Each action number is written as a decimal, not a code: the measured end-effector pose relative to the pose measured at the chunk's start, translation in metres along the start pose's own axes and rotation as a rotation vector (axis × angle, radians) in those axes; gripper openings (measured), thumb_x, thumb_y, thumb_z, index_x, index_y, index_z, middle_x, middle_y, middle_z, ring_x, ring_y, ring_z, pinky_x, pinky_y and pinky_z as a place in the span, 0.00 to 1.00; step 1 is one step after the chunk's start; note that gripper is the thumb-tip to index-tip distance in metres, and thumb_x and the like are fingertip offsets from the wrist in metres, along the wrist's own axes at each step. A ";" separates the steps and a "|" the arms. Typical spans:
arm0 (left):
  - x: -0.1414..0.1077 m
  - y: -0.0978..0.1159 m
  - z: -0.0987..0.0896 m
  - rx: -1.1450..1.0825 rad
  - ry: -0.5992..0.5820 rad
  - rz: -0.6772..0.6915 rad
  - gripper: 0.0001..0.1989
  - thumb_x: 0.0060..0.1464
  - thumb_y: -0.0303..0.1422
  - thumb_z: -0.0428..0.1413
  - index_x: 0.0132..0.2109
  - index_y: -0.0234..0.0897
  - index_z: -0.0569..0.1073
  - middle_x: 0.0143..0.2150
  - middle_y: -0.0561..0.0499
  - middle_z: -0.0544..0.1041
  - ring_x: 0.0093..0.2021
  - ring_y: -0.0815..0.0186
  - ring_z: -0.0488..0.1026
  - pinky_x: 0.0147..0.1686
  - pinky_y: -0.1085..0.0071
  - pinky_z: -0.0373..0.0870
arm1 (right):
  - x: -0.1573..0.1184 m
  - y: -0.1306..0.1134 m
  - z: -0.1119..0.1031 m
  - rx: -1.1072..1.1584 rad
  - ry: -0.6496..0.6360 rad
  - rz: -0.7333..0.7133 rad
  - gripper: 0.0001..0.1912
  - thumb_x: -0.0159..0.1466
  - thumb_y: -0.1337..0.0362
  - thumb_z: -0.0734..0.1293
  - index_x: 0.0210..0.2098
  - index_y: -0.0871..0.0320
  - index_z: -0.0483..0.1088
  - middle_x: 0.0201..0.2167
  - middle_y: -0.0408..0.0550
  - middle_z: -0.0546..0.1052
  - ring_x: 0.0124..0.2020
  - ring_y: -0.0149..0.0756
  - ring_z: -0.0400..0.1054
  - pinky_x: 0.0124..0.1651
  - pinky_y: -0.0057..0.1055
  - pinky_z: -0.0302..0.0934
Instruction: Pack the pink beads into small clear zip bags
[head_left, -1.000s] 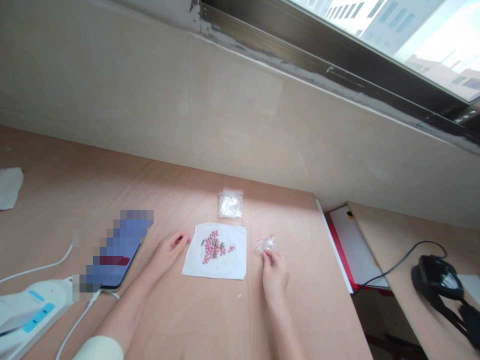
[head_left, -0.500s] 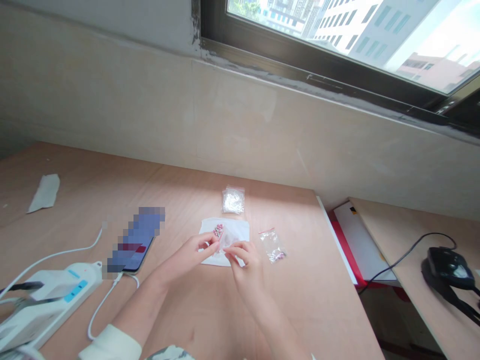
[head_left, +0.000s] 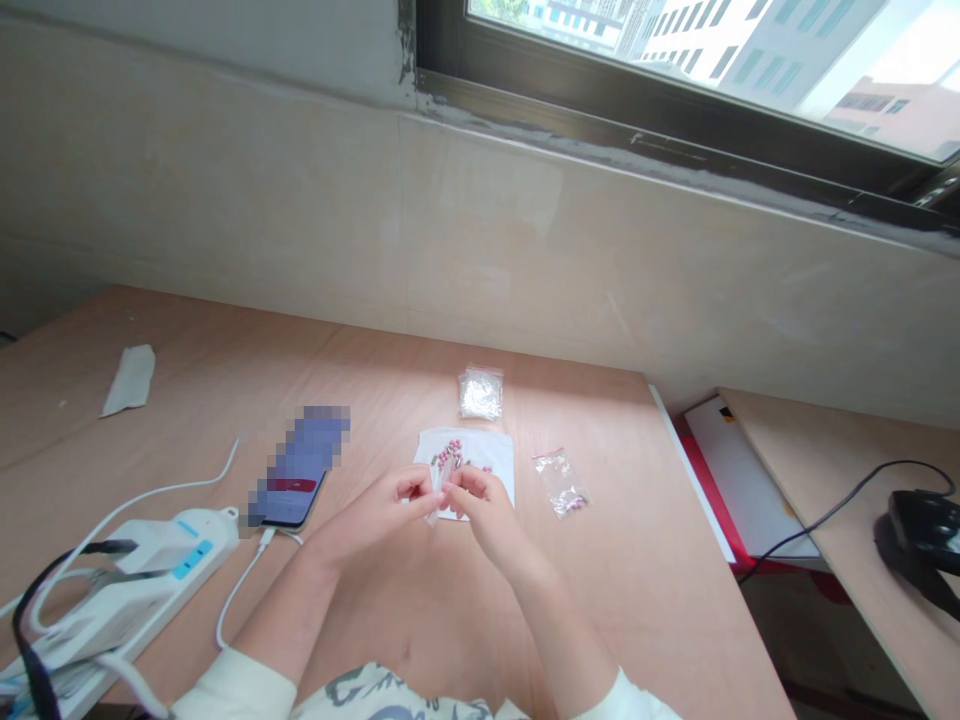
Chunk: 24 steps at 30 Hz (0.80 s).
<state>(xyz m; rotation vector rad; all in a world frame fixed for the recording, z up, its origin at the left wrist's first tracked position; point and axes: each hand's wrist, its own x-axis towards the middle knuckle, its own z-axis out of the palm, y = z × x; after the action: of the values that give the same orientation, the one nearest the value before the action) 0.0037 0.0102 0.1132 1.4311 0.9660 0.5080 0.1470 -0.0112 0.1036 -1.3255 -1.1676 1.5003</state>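
Over the near edge of a white sheet (head_left: 499, 455), my left hand (head_left: 401, 500) and my right hand (head_left: 480, 505) meet with their fingertips pinched. Between them is a small clear plastic bag (head_left: 434, 516), which both hands hold. Pink beads and small metal-looking pieces (head_left: 450, 453) lie on the sheet just beyond my fingers. A clear bag (head_left: 561, 483) with a few pink beads in it rests right of the sheet. Behind the sheet sits a stack of clear bags (head_left: 481, 393).
A phone (head_left: 304, 470) with a charging cable lies left of my hands. A white power strip (head_left: 161, 590) with plugs and cables is at the lower left. A paper scrap (head_left: 129, 380) lies at the far left. A black device (head_left: 926, 535) sits on the right-hand surface.
My hands have come together, with the small bag now between them, and more beads show on the sheet. The whole view has shifted slightly.
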 end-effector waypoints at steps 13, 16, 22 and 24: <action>0.006 -0.001 0.005 0.274 0.119 0.207 0.10 0.49 0.29 0.44 0.21 0.37 0.57 0.23 0.56 0.59 0.27 0.70 0.58 0.29 0.74 0.57 | 0.013 0.021 0.009 -0.006 0.046 0.140 0.03 0.49 0.69 0.58 0.24 0.58 0.62 0.18 0.38 0.64 0.17 0.26 0.57 0.17 0.22 0.49; 0.006 -0.010 -0.002 0.230 0.116 0.130 0.10 0.51 0.34 0.44 0.24 0.37 0.61 0.25 0.54 0.62 0.29 0.68 0.60 0.31 0.74 0.58 | 0.018 0.024 0.007 0.051 0.104 0.178 0.04 0.50 0.68 0.58 0.25 0.59 0.64 0.14 0.37 0.62 0.13 0.24 0.53 0.15 0.22 0.46; 0.009 -0.051 -0.022 -0.022 0.110 -0.128 0.15 0.52 0.44 0.42 0.32 0.37 0.63 0.26 0.55 0.65 0.26 0.70 0.62 0.28 0.74 0.60 | 0.027 0.024 -0.002 0.200 -0.055 0.187 0.12 0.51 0.57 0.63 0.30 0.59 0.67 0.16 0.38 0.64 0.14 0.22 0.52 0.16 0.22 0.46; 0.010 -0.060 -0.023 -0.125 0.031 -0.178 0.16 0.51 0.45 0.43 0.28 0.36 0.62 0.23 0.56 0.63 0.23 0.71 0.61 0.25 0.75 0.59 | 0.030 0.030 -0.002 0.213 -0.064 0.220 0.14 0.49 0.56 0.64 0.31 0.59 0.65 0.15 0.38 0.64 0.14 0.23 0.53 0.16 0.22 0.46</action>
<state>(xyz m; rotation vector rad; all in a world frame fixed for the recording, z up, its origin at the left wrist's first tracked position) -0.0239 0.0238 0.0558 1.2159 1.0565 0.4516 0.1455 0.0101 0.0671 -1.2988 -0.8933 1.7831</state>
